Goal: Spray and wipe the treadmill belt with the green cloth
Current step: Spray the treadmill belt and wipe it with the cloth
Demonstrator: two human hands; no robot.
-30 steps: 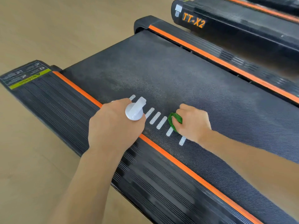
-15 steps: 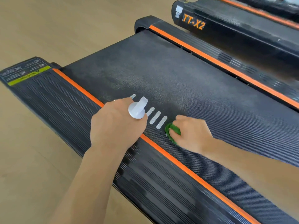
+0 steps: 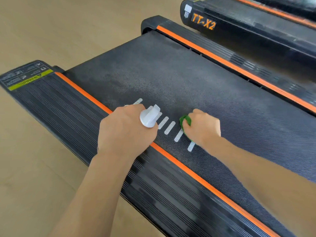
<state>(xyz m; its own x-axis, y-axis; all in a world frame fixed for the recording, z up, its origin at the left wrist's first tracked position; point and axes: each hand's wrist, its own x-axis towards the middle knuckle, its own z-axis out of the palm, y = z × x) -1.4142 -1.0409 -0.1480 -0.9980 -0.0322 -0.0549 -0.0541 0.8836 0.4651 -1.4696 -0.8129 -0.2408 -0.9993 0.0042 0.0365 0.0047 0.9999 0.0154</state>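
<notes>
The black treadmill belt (image 3: 171,79) runs diagonally across the view, with a row of white dashes near its left edge. My left hand (image 3: 124,132) grips a spray bottle; only its white nozzle head (image 3: 149,117) shows above my knuckles, over the orange stripe. My right hand (image 3: 201,128) holds a bunched green cloth (image 3: 186,120) pressed on the belt beside the dashes. Most of the cloth is hidden under my fingers.
A ribbed black side rail (image 3: 68,113) with an orange stripe (image 3: 82,93) borders the belt on the left, carrying a green warning label (image 3: 29,79). A second treadmill marked TT-X2 (image 3: 203,23) stands at the upper right. Wooden floor (image 3: 34,168) lies to the left.
My right hand with the cloth slid toward the orange stripe and then back away from it along the belt. My left hand with the bottle barely moved.
</notes>
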